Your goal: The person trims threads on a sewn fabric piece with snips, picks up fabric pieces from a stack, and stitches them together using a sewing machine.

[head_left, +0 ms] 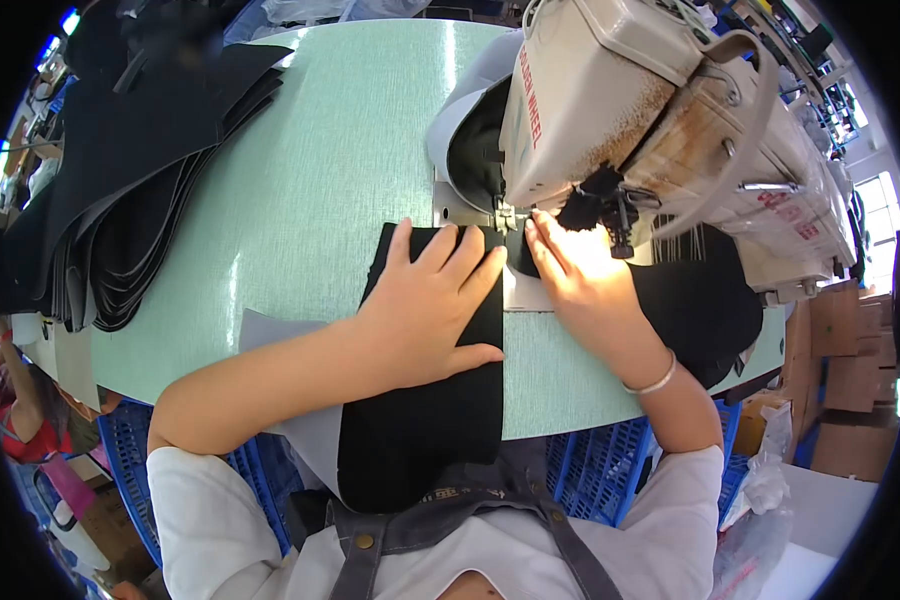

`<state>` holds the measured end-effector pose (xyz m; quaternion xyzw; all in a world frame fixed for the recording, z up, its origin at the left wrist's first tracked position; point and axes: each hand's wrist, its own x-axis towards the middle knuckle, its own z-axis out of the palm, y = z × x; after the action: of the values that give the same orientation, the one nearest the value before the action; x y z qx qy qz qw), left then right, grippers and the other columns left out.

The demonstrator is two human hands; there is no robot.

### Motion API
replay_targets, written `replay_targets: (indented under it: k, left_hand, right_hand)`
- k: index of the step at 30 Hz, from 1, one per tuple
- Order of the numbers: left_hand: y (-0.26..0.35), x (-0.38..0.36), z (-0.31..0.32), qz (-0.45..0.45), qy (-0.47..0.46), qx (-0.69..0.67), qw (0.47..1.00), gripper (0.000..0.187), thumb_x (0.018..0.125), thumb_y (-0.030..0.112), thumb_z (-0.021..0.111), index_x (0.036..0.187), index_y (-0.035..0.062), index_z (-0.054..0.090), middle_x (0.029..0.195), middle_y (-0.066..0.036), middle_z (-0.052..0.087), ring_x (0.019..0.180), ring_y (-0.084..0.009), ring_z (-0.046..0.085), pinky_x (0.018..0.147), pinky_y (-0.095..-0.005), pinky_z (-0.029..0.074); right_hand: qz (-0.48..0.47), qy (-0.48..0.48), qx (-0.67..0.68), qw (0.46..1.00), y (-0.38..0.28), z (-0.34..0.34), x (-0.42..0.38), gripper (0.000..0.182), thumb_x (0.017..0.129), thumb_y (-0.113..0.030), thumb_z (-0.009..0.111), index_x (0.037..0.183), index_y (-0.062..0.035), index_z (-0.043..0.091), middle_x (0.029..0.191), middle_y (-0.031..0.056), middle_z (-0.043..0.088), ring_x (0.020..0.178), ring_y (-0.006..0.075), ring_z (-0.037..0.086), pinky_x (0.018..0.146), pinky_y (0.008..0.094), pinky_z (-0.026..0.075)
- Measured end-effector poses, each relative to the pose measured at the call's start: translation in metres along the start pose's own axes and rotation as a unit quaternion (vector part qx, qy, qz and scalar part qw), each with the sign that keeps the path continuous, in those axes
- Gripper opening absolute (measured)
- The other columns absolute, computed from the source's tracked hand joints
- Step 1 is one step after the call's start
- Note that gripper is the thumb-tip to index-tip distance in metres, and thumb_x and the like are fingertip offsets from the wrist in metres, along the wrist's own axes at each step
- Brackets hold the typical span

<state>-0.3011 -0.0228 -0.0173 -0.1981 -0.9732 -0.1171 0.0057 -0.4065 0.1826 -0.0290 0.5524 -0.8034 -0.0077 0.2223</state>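
Note:
A black fabric piece point(420, 430) lies in front of me, its far edge reaching the sewing machine's presser foot point(505, 215). My left hand point(435, 290) rests flat on it with the fingers spread. Close to the right of the foot is my right hand point(580, 265), fingers stretched forward under the bright lamp, touching dark material at the needle area. The sewing machine point(610, 100) is beige with rust stains. Behind its foot a curved black and grey piece point(475, 140) stands up. Grey material point(315, 445) shows under the black piece on the left.
A thick stack of black fabric pieces point(160, 150) hangs over the left of the pale green table point(360, 120). More black material point(700, 300) lies right of my right wrist. Blue plastic crates point(595, 470) stand below the table edge; cardboard boxes point(850, 390) are at far right.

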Motion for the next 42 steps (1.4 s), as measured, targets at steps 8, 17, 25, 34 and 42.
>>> replay_targets:
  k: [8, 17, 25, 34, 42]
  left_hand:
    - [0.001, -0.003, 0.013, 0.014, 0.043, -0.02, 0.999, 0.089, 0.08, 0.057, 0.065, 0.145, 0.0029, 0.038, 0.14, -0.02, 0.037, 0.138, -0.0428, 0.026, 0.104, -0.0695, 0.023]
    - [0.002, -0.005, 0.01, 0.006, 0.01, -0.02, 1.0, 0.086, 0.08, 0.056, 0.065, 0.145, 0.0062, 0.038, 0.141, -0.02, 0.036, 0.141, -0.0424, 0.023, 0.102, -0.0737, 0.021]
    - [0.0, -0.002, 0.007, 0.004, -0.002, -0.024, 1.0, 0.087, 0.081, 0.055, 0.066, 0.146, 0.006, 0.036, 0.14, -0.022, 0.035, 0.14, -0.0436, 0.023, 0.102, -0.0737, 0.021]
    - [-0.011, 0.007, 0.009, 0.004, 0.015, -0.034, 0.999, 0.081, 0.081, 0.054, 0.067, 0.14, 0.0028, 0.042, 0.143, -0.025, 0.031, 0.143, -0.042, 0.019, 0.103, -0.0743, 0.02]
    - [-0.014, 0.009, 0.011, 0.007, 0.016, -0.04, 0.999, 0.081, 0.081, 0.054, 0.067, 0.139, 0.002, 0.042, 0.144, -0.024, 0.03, 0.143, -0.0417, 0.019, 0.104, -0.0749, 0.018]
  right_hand:
    - [0.044, -0.069, 0.118, 0.99, 0.0, -0.009, -0.013, 0.056, 0.072, 0.001, 0.06, 0.129, -0.0032, 0.059, 0.1, 0.0109, 0.067, 0.085, 0.028, 0.065, 0.071, 0.0353, 0.056]
    - [0.059, -0.099, 0.105, 0.988, -0.007, -0.01, -0.011, 0.048, 0.073, -0.004, 0.061, 0.12, -0.0026, 0.064, 0.124, 0.0097, 0.064, 0.079, 0.0194, 0.064, 0.067, 0.0307, 0.054]
    - [0.07, -0.077, 0.102, 0.989, -0.007, -0.008, -0.008, 0.044, 0.073, -0.001, 0.059, 0.117, -0.0022, 0.066, 0.125, 0.0093, 0.064, 0.083, 0.0183, 0.067, 0.072, 0.0284, 0.053]
    - [0.076, 0.0, 0.132, 0.988, -0.001, 0.008, -0.005, 0.044, 0.079, -0.002, 0.059, 0.122, -0.0024, 0.063, 0.128, 0.0113, 0.063, 0.086, 0.0188, 0.068, 0.08, 0.0338, 0.049]
    - [0.075, -0.017, 0.146, 0.986, 0.001, 0.009, -0.006, 0.045, 0.079, -0.002, 0.059, 0.123, -0.0038, 0.062, 0.128, 0.0122, 0.063, 0.086, 0.0203, 0.068, 0.078, 0.0333, 0.048]
